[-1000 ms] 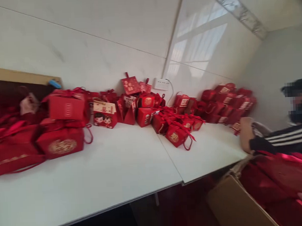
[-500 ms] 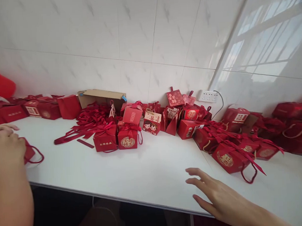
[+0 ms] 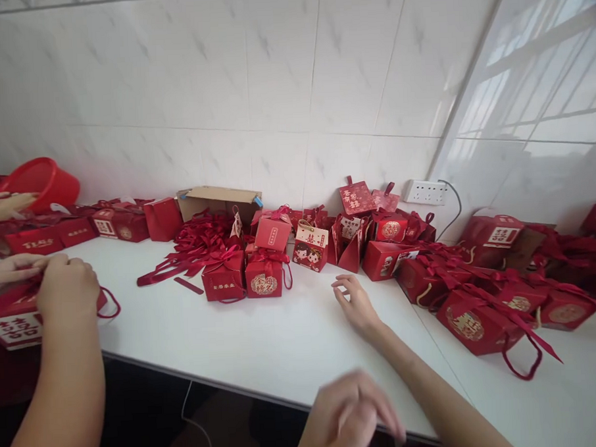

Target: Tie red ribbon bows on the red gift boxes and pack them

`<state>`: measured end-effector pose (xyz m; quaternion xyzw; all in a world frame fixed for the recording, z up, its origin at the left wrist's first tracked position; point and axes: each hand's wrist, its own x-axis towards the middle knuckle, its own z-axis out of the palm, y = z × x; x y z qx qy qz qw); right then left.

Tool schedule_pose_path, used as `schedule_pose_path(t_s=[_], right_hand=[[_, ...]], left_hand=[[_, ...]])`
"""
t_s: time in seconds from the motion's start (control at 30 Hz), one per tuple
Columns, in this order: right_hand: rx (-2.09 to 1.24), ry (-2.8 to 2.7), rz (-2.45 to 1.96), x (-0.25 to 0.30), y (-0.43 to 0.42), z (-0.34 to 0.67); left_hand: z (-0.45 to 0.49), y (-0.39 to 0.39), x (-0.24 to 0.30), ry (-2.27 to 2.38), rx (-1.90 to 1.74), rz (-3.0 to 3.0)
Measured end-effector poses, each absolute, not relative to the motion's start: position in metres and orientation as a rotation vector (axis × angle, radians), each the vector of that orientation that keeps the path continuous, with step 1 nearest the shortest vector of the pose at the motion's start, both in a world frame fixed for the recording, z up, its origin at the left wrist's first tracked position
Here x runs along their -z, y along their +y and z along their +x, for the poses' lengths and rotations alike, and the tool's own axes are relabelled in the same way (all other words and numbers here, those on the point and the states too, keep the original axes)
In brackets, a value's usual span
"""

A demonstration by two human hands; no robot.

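My right hand [image 3: 355, 302] reaches over the white table with fingers apart and slightly bent, holding nothing. It is nearest the box with a cartoon couple [image 3: 310, 249] and the red folded box [image 3: 349, 253], not touching either. My left hand [image 3: 348, 412] is low at the table's front edge, smeared by motion. Its fingers look curled, and I cannot see anything in them. Left of the box with the couple stand two red gift boxes, one with gold print [image 3: 264, 282] and one with a bow [image 3: 224, 281]. A small pink-red box [image 3: 272, 232] rests on top.
At left, a co-worker's hands [image 3: 66, 286] work at a red box [image 3: 19, 328] with white panel. Another hand [image 3: 5, 204] is by a red basin [image 3: 44, 185]. Red ribbons [image 3: 200, 237] lie before a cardboard box [image 3: 218, 195]. Several ribboned boxes [image 3: 475, 321] stand right.
My right hand has moved forward and left over the table. My left hand has come into view at the bottom. The view has shifted left, showing more of the co-worker's box.
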<state>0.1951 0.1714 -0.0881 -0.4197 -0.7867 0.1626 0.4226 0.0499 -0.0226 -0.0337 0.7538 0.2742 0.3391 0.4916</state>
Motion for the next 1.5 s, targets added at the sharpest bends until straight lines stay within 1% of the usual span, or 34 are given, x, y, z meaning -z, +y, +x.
schedule_pose_path(t_s=[0.07,0.1,0.17,0.23,0.27,0.3,0.4,0.47,0.57,0.7,0.83,0.9,1.0,1.07,1.13,1.2,1.23,1.27,1.33,1.4,1.5], right_hand=[[-0.41,-1.892,-1.057,0.096,0.175,0.196],[-0.401,-1.881,-1.053,0.098,0.175,0.199],[-0.395,-1.849,-1.044,0.1,0.176,0.205],[-0.395,-1.808,-1.047,0.102,0.178,0.21],[-0.399,-1.788,-1.051,0.102,0.18,0.212],[-0.407,-1.769,-1.053,0.103,0.183,0.213],[-0.447,-1.729,-1.043,0.106,0.191,0.211],[-0.48,-1.715,-1.023,0.107,0.194,0.209],[-0.54,-1.696,-0.987,0.106,0.193,0.209],[-0.676,-1.607,-0.968,0.099,0.192,0.213],[-0.929,-1.439,-0.971,0.09,0.198,0.22],[-1.124,-1.361,-0.954,0.086,0.201,0.224],[-1.466,-1.337,-0.898,0.08,0.195,0.227],[-1.7,-1.396,-0.848,0.074,0.183,0.226],[-2.043,-1.522,-0.691,0.069,0.166,0.222],[-2.434,-1.655,-0.453,0.067,0.152,0.217],[-2.584,-1.696,-0.358,0.068,0.148,0.214],[-2.665,-1.707,-0.324,0.069,0.145,0.212],[-2.601,-1.632,-0.444,0.074,0.149,0.212],[-2.359,-1.459,-0.613,0.078,0.16,0.216],[-1.918,-1.228,-0.823,0.082,0.179,0.227]], left_hand=[[0.067,0.018,0.017,0.754,-1.112,1.806],[0.072,0.042,0.009,0.851,-1.451,1.75],[0.072,0.095,-0.004,0.986,-1.874,1.848],[0.057,0.146,-0.01,1.223,-2.088,1.989],[0.046,0.169,-0.011,1.412,-2.079,2.074],[0.034,0.189,-0.01,1.652,-1.963,2.173],[0.0,0.225,-0.006,2.268,-1.447,2.294],[-0.014,0.233,-0.002,2.478,-1.185,2.285],[-0.024,0.234,-0.001,2.599,-1.034,2.189],[-0.036,0.232,-0.011,2.529,-1.121,2.116],[-0.052,0.226,-0.033,2.418,-1.354,2.127],[-0.053,0.22,-0.045,2.201,-1.546,2.329],[-0.036,0.213,-0.053,1.635,-1.828,2.683],[-0.013,0.208,-0.043,1.287,-1.982,2.785],[0.013,0.202,-0.019,1.056,-2.1,2.784],[0.035,0.195,0.014,1.006,-2.089,2.744],[0.043,0.192,0.032,1.032,-2.048,2.724],[0.048,0.189,0.048,1.07,-1.985,2.708],[0.051,0.185,0.073,1.106,-1.877,2.694],[0.045,0.184,0.084,1.095,-1.845,2.684],[0.031,0.185,0.081,1.124,-1.957,2.585]])
